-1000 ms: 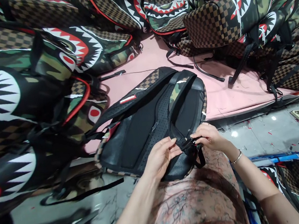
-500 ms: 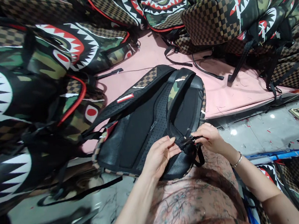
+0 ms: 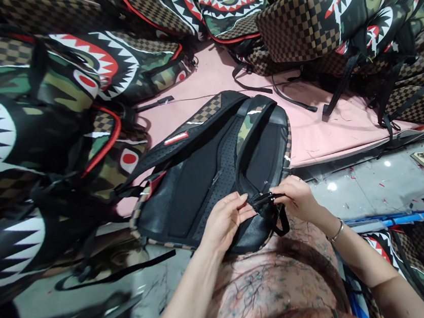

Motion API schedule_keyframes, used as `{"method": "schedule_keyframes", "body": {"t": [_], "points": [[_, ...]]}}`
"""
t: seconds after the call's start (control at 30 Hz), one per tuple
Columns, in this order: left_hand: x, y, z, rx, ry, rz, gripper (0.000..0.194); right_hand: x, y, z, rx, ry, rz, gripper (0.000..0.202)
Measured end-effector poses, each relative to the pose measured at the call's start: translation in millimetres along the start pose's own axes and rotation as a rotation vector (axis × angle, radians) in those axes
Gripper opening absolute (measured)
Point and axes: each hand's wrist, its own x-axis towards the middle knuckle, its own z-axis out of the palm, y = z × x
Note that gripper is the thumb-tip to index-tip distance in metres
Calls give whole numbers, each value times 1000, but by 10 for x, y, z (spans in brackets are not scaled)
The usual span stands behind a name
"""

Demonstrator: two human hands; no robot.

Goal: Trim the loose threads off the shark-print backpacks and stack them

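Backpack (image 3: 200,193): back upward before you, overhanging the pink table (image 3: 309,140)
Left hand (image 3: 225,221): your fingers (image 3: 241,201) pinch one shoulder strap (image 3: 241,168), lower end
Right hand (image 3: 297,197): fingers (image 3: 280,191) grip a narrow black piece (image 3: 265,198)

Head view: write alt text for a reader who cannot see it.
A person's left hand and right hand pinch at the lower end of a shoulder strap on a backpack lying padded back up, partly on a pink surface. More backpacks, checkered and camouflage with shark-mouth prints, crowd the left and far sides.
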Motion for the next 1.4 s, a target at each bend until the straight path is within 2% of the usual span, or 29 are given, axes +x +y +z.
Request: {"method": "schedule_keyframes", "body": {"t": [0.37,0.47,0.57,0.63,0.7,0.77,0.9,0.97,1.13,1.4], "points": [[-9,-2,-2,3,7,11,16,-47,-110,59,-1,55,73,23],[-16,2,4,0,-15,7,17,-51,-177,93,23,68,139,21],[-17,3,4,7,-20,7,18,-5,-278,176,250,111,261,19],[-12,1,-3,12,-9,10,17,37,-320,224,437,191,339,20],[-6,1,-13,19,-8,7,15,67,-308,228,503,253,372,21],[-2,1,-21,22,-23,2,16,71,-238,178,415,240,321,19],[2,-1,-27,17,-46,0,18,5,-28,18,132,80,61,18],[5,-4,-28,21,-43,-2,17,-32,44,-31,59,48,-10,19],[4,0,-26,47,-51,-4,19,-31,99,-51,7,2,-62,20],[-1,8,-21,47,-70,-13,21,44,197,-49,94,-42,-122,23]]}}
